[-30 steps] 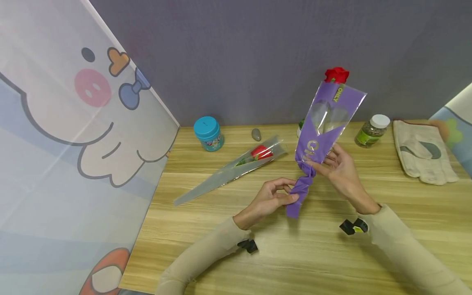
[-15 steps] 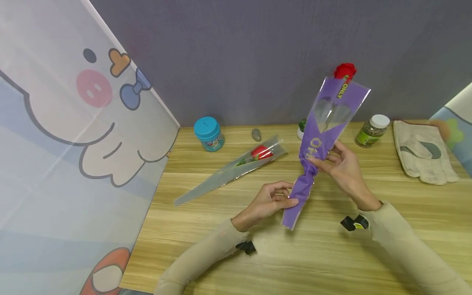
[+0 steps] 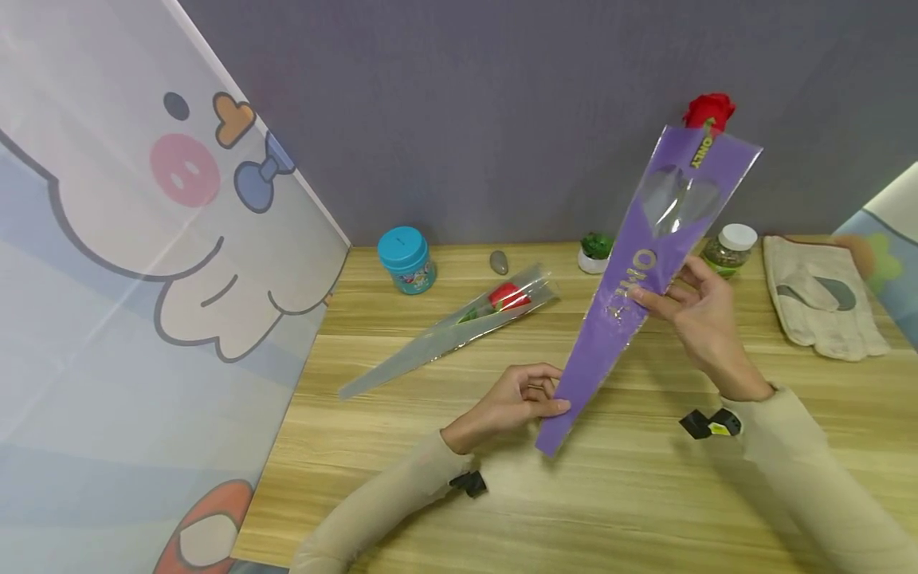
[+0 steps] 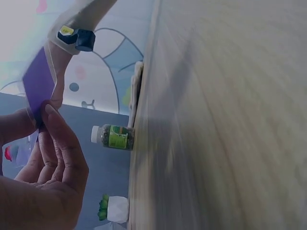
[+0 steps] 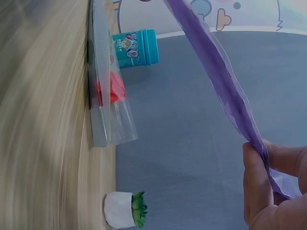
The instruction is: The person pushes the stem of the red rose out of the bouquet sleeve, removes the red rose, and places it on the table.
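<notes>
A purple flower sleeve point(image 3: 617, 319) with gold lettering and a see-through heart window slants up to the right above the table. From its wide top a red rose point(image 3: 708, 112) sticks out. My left hand point(image 3: 512, 401) pinches the narrow bottom end between thumb and fingers. Higher up, my right hand point(image 3: 696, 315) pinches the sleeve's right edge near the lettering. In the right wrist view the purple sleeve point(image 5: 220, 72) shows edge-on, stretched out straight between the hands. Most of the stem is hidden inside the sleeve.
A second red rose point(image 3: 509, 296) in a clear wrapper lies left of the hands. Along the back stand a blue tub point(image 3: 404, 259), a grey stone point(image 3: 498, 261), a small potted plant point(image 3: 594, 251) and a white-lidded jar point(image 3: 735, 243). Folded gloves point(image 3: 821, 295) lie at the right.
The sleeve, bunched and twisted in the middle before, is now straight and smooth. My right hand has moved up and right with it; my left hand has shifted slightly down and left.
</notes>
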A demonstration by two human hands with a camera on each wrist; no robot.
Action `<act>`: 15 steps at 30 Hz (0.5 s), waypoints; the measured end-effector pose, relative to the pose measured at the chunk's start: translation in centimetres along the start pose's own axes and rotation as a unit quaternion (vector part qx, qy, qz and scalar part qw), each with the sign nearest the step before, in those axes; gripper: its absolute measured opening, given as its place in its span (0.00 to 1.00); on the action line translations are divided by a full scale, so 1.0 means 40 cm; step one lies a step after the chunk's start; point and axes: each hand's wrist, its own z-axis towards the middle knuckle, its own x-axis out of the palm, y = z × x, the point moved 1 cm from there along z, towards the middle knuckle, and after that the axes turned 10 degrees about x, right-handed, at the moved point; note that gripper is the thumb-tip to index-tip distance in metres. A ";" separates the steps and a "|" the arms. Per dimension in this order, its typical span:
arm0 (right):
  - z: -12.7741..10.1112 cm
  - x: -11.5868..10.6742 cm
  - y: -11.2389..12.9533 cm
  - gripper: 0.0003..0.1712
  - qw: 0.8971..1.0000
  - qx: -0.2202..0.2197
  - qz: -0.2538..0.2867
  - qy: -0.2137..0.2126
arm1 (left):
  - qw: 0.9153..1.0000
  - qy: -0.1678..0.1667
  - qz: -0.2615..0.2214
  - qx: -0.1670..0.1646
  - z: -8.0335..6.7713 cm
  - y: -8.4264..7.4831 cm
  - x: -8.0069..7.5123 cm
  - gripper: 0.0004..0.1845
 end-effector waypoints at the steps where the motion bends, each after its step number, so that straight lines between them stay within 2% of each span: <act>1: -0.001 0.001 0.002 0.33 1.000 -0.001 -0.005 -0.003 | 1.000 0.002 0.002 0.002 0.000 -0.001 -0.001 0.19; 8: -0.010 0.009 0.009 0.33 1.000 -0.008 -0.020 -0.003 | 1.000 0.013 0.023 0.013 0.014 -0.010 -0.005 0.18; 13: -0.018 0.017 0.010 0.34 0.998 0.001 -0.058 -0.003 | 0.999 -0.006 0.043 0.023 0.038 -0.037 -0.007 0.20; 15: -0.021 0.021 0.007 0.35 0.997 0.010 -0.072 -0.004 | 0.999 -0.020 0.037 0.024 0.048 -0.047 -0.005 0.20</act>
